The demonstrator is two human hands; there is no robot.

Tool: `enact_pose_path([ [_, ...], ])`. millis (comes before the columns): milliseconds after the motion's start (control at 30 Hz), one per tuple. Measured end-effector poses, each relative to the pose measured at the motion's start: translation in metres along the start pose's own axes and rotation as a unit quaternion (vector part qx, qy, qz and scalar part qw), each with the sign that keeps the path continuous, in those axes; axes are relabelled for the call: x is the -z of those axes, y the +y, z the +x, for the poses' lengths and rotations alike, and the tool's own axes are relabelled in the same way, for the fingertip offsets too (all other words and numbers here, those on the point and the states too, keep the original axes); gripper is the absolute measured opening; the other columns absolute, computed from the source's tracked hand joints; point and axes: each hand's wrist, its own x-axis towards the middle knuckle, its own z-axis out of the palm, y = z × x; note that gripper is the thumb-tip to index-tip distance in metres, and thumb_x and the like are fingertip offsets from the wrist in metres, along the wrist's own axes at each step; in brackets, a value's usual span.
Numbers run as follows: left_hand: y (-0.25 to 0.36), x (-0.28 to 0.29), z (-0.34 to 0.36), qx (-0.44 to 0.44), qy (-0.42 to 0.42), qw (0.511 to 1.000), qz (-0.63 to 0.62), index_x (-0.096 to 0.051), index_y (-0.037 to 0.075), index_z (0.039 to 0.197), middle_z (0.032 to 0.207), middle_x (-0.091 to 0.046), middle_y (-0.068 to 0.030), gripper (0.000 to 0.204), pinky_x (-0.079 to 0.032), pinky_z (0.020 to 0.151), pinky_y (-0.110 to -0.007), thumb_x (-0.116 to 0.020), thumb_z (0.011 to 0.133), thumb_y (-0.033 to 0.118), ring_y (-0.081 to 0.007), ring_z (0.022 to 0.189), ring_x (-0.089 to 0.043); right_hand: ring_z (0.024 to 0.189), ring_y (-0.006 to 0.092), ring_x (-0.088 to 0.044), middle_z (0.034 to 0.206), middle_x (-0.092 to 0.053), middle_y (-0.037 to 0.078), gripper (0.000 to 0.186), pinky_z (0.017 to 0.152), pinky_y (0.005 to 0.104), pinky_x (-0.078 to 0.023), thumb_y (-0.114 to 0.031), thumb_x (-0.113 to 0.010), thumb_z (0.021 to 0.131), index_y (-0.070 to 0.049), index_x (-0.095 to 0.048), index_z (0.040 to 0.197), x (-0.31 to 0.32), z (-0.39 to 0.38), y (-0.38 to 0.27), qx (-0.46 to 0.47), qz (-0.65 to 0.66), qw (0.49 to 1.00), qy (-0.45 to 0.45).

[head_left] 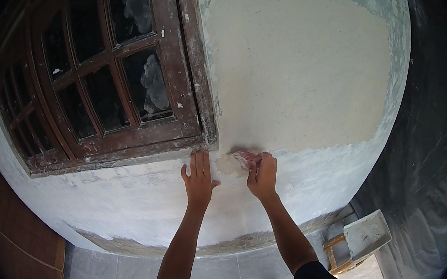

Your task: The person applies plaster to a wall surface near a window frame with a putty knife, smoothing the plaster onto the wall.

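Observation:
My right hand point(263, 175) grips a red, plaster-smeared putty scraper point(244, 159) and presses it against the wall point(307, 175), just right of the window's lower corner. Around the blade lies a beige patch of damp-looking filler point(227, 164). My left hand point(199, 178) rests on the wall under that corner, its fingers stretched upward and holding nothing. Its fingertips reach the lower edge of the brown window frame point(190, 142). Above my right hand spreads a broad beige plastered area point(302, 66).
A plaster-coated tray point(367, 235) sits on a small wooden stool point(335, 252) at the lower right. Dark plastic sheeting point(432, 178) hangs along the right side. Grey floor tiles point(128, 268) run below the wall; a brown surface point(13, 221) is at the left.

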Motion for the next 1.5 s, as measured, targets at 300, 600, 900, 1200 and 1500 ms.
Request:
enact_pose_path([
  [300,0.002,0.002,0.001,0.016,-0.001,1.0,0.001,-0.026,0.008,0.147,0.151,-0.03,-0.0067,0.116,-0.027,0.104,-0.05,-0.081,0.055,0.051,-0.0239,0.14,-0.027,0.084,0.0354,-0.051,0.092,-0.055,0.018,0.027,0.074,0.0438,-0.034,-0.001,-0.056,0.079,0.002,-0.048,0.104,0.003,-0.004,0.004,-0.06,0.0,0.998,0.011],
  [600,0.0,-0.002,0.001,0.009,0.003,1.0,-0.007,-0.021,0.005,0.148,0.151,-0.029,-0.0123,0.122,-0.026,0.103,-0.052,-0.082,0.054,0.052,-0.0284,0.141,-0.026,0.082,0.0357,-0.05,0.087,-0.051,0.017,0.021,0.072,0.045,-0.034,-0.003,-0.056,0.08,0.0,-0.048,0.099,-0.009,-0.01,0.002,-0.078,0.03,0.997,-0.002],
  [900,0.003,0.001,-0.001,0.005,0.01,1.0,-0.002,-0.022,0.005,0.148,0.151,-0.028,-0.0107,0.121,-0.026,0.103,-0.051,-0.083,0.053,0.051,-0.0271,0.14,-0.027,0.086,0.0369,-0.049,0.093,-0.051,0.02,0.025,0.073,0.0458,-0.036,0.001,-0.058,0.079,0.001,-0.046,0.101,-0.004,-0.008,0.004,0.007,-0.004,0.998,-0.063],
  [1200,0.0,0.003,0.002,0.018,0.006,1.0,-0.006,-0.024,0.007,0.147,0.151,-0.028,-0.0086,0.119,-0.027,0.103,-0.051,-0.083,0.053,0.05,-0.0247,0.14,-0.027,0.084,0.0295,-0.057,0.083,-0.059,0.01,0.025,0.076,0.0385,-0.041,0.008,-0.058,0.074,-0.005,-0.057,0.096,0.058,0.083,-0.019,0.129,-0.007,0.954,-0.271],
  [1500,0.004,0.001,0.003,0.02,-0.014,1.0,0.02,-0.019,0.01,0.15,0.153,-0.026,-0.0057,0.122,-0.025,0.105,-0.048,-0.082,0.054,0.051,-0.0225,0.143,-0.022,0.093,0.0245,-0.061,0.089,-0.064,0.005,0.022,0.087,0.0363,-0.045,0.002,-0.061,0.073,-0.01,-0.063,0.091,0.004,0.078,-0.012,0.314,-0.091,0.836,-0.441],
])
